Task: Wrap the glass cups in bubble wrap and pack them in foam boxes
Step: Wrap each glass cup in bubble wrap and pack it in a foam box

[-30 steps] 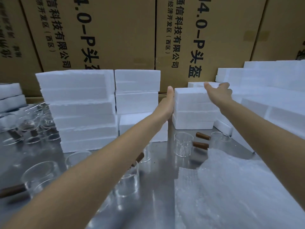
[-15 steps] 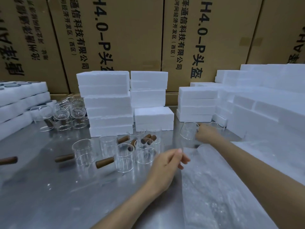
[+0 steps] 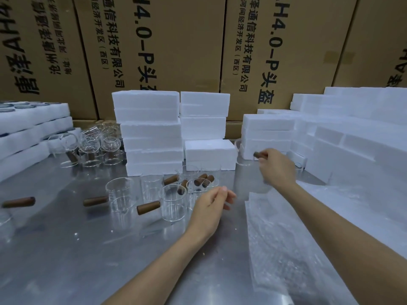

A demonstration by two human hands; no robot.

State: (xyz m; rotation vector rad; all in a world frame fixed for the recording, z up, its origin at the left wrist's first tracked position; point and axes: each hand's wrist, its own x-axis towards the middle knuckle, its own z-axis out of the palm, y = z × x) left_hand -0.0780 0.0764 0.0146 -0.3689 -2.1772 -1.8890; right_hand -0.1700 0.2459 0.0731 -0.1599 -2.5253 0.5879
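Several clear glass cups with brown wooden handles stand on the steel table; one cup (image 3: 172,202) is just left of my left hand (image 3: 210,206), which hovers loosely curled and holds nothing. My right hand (image 3: 275,167) is closed around the brown handle (image 3: 257,154) of a glass cup (image 3: 239,150) standing in front of a short stack of white foam boxes (image 3: 267,137). A pile of bubble wrap sheets (image 3: 286,245) lies on the table under my right forearm.
Taller stacks of foam boxes (image 3: 152,137) stand at the back centre, more foam (image 3: 363,142) at the right and foam trays (image 3: 28,128) at the left. Another group of cups (image 3: 97,146) sits at the back left. Large cardboard cartons (image 3: 154,51) wall off the back.
Both hands came back from the foam stack at the back. My right hand then reached to a cup by that stack and closed on its handle; my left hand dropped near the cups.
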